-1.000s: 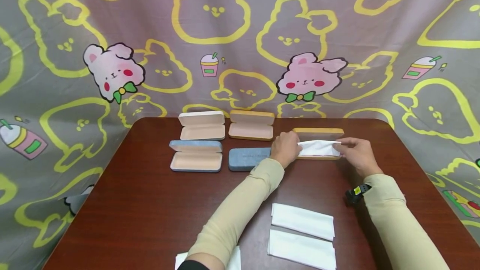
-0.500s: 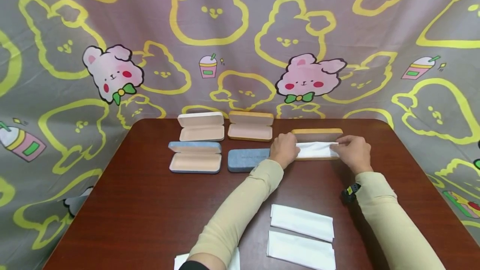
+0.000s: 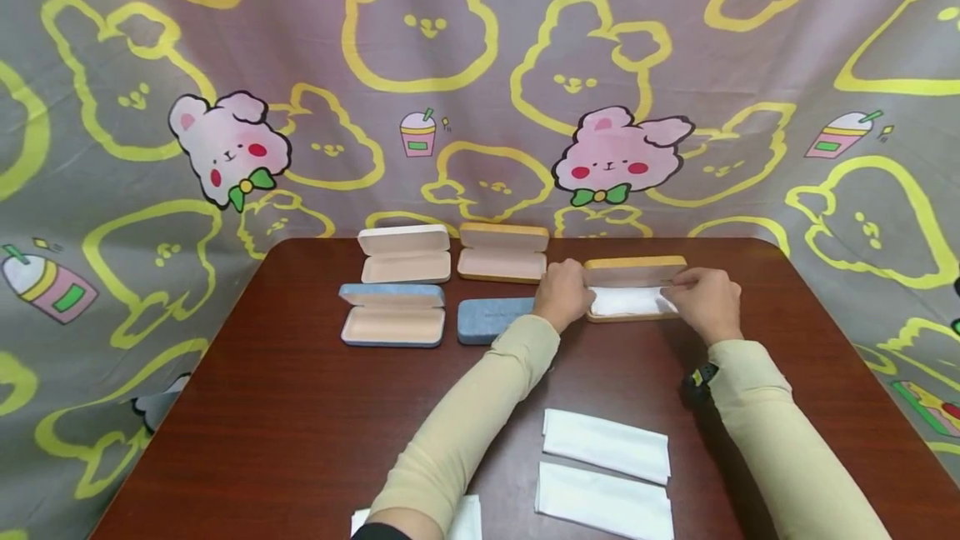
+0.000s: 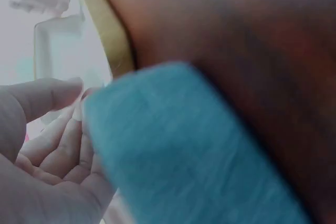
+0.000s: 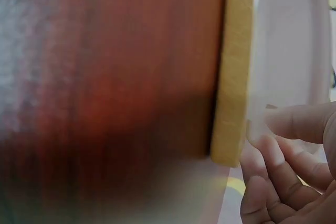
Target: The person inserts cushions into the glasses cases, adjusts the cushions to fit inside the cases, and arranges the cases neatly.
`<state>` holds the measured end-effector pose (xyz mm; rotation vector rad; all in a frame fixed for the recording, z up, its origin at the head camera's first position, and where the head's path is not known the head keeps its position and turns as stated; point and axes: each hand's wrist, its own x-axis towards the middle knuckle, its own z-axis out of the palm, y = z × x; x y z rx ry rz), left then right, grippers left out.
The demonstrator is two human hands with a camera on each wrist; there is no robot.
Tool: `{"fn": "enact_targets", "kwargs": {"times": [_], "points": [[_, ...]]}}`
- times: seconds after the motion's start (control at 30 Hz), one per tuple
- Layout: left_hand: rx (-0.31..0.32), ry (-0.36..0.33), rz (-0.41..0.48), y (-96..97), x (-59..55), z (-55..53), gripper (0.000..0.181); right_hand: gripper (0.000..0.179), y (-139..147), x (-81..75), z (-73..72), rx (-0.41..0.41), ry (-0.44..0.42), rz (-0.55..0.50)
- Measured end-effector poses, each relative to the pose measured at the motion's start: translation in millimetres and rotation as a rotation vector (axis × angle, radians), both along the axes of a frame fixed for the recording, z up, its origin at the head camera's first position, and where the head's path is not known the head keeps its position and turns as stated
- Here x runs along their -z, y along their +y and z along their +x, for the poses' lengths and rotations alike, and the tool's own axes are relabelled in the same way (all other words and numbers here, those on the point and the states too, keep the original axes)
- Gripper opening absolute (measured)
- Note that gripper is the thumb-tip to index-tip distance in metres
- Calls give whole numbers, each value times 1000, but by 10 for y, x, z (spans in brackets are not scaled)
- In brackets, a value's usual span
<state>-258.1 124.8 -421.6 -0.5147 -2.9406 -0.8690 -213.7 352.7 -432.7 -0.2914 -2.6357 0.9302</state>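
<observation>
A folded white cloth [image 3: 630,301] lies in the lower half of an open yellow glasses case [image 3: 636,267] at the table's right. My right hand [image 3: 707,300] is at the case's right end, its thumb and fingertips pinching the cloth's end, as the right wrist view also shows. My left hand [image 3: 564,294] is at the left end, thumb and fingertips close to the cloth's edge, fingers loosely bent. Beside this hand sits a closed blue glasses case [image 3: 491,319], partly hidden by it; in the left wrist view the blue case [image 4: 178,140] fills the foreground.
Open cases stand to the left: a white one [image 3: 405,267], another yellow one [image 3: 502,263] and a blue one [image 3: 393,325]. Two folded cloths [image 3: 606,444] [image 3: 603,500] lie at the front, and more white cloth [image 3: 468,519] shows under the left forearm. A patterned curtain [image 3: 480,107] hangs behind the table.
The cloth has gone down from the hands and lies flatter inside the yellow case. My left hand has shifted slightly left, off the cloth's end. My right hand has moved a little inward.
</observation>
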Motion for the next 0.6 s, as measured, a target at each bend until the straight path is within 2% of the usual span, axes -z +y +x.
{"fn": "enact_targets", "kwargs": {"times": [0.17,0.27,0.33,0.5,0.6], "points": [[-54,-41,95,-90,-86,-85,54,28,88,-81,58,63,-43,-112],[-99,-79,151,-123,-126,-154,53,41,135,-108,65,113,-118,-208],[-112,-110,161,-128,-143,-193,51,54,159,-111,60,116,-183,-287],[-57,-277,118,-120,-163,-225,65,93,180,-102,38,20,-368,-436],[-30,-394,178,-112,-153,-235,71,107,170,-112,13,-42,-436,-453]]}}
